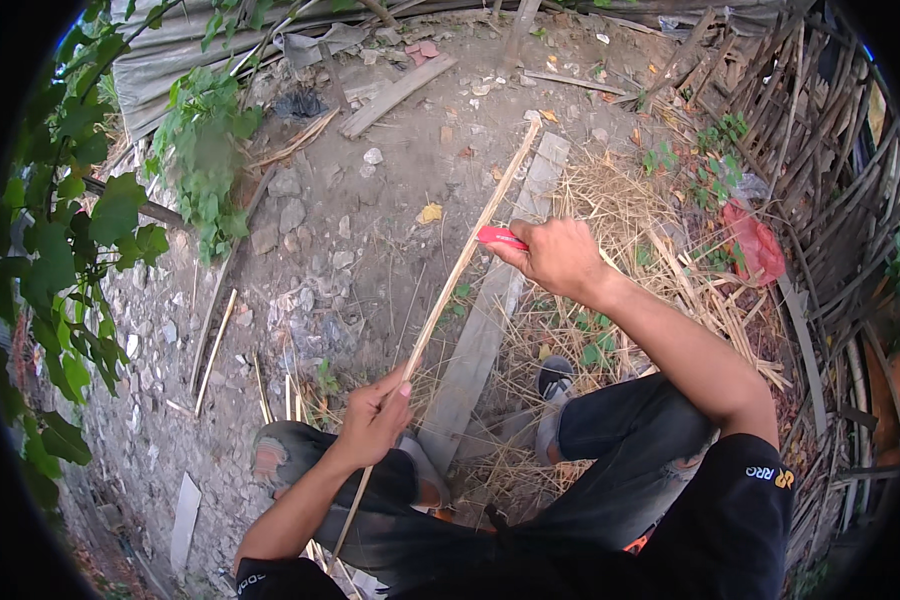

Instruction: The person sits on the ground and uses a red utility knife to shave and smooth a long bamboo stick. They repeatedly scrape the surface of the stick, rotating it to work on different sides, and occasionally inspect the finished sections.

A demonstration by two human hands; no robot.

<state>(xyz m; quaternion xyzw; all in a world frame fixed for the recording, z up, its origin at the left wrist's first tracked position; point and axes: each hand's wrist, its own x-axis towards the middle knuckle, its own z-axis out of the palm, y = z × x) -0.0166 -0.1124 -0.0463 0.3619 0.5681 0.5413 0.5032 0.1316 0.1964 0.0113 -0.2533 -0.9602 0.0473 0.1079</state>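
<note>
A long, pale bamboo strip (451,287) slants from between my knees up toward the bare ground ahead. My left hand (367,425) is closed round its lower part, and the tail end passes below the hand across my left leg. In my right hand (562,258) is a red-handled cutter (500,237), its tip against the right edge of the strip about midway up. The cutter's blade is too small to make out. Under the strip and to its right, a grey wooden plank (483,325) lies on the ground between my feet.
Straw-like shavings (610,205) cover the ground right of the plank. A red plastic bag (753,243) lies by a stick fence (850,190) on the right. Leafy vines (65,230) hang at left. Stones and a short board (398,95) lie farther off.
</note>
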